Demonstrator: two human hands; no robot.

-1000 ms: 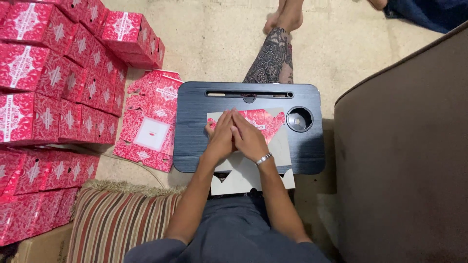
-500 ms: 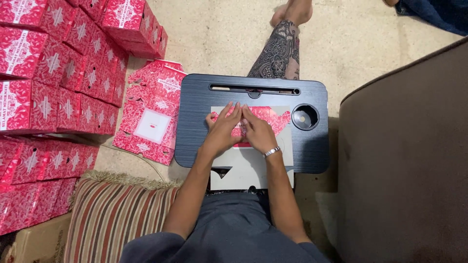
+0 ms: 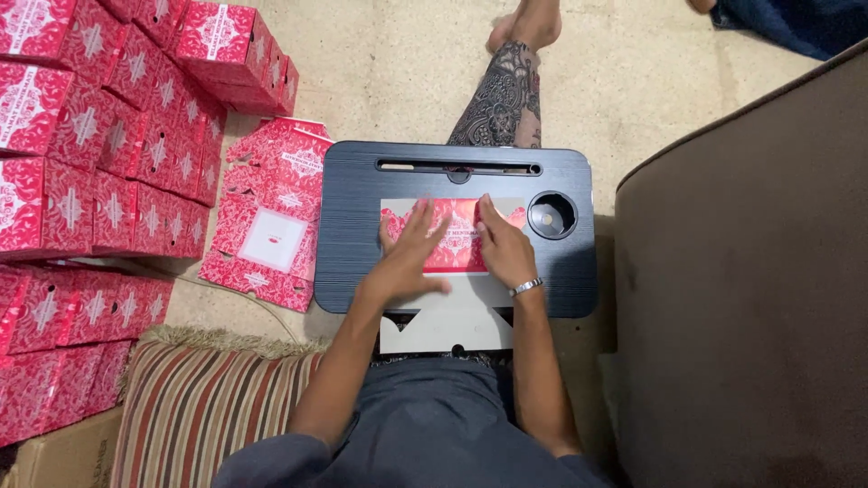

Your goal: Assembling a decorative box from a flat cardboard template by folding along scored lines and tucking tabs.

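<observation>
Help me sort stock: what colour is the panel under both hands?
Red with white pattern, head view.

Dark lap tray [image 3: 362, 226] sat across the person's legs, slot along its far edge, round cup recess [image 3: 551, 215] at right. Flat unfolded carton blank [image 3: 452, 312] lay directly on it, red printed side at the far end, plain grey flap overhanging the near edge. Beige floor [image 3: 398, 72] carried the rest: stack of flat red blanks [image 3: 271, 226] just left of the tray, rows of assembled red boxes [image 3: 99, 136] further left, striped cushion [image 3: 199, 407] at near left
</observation>
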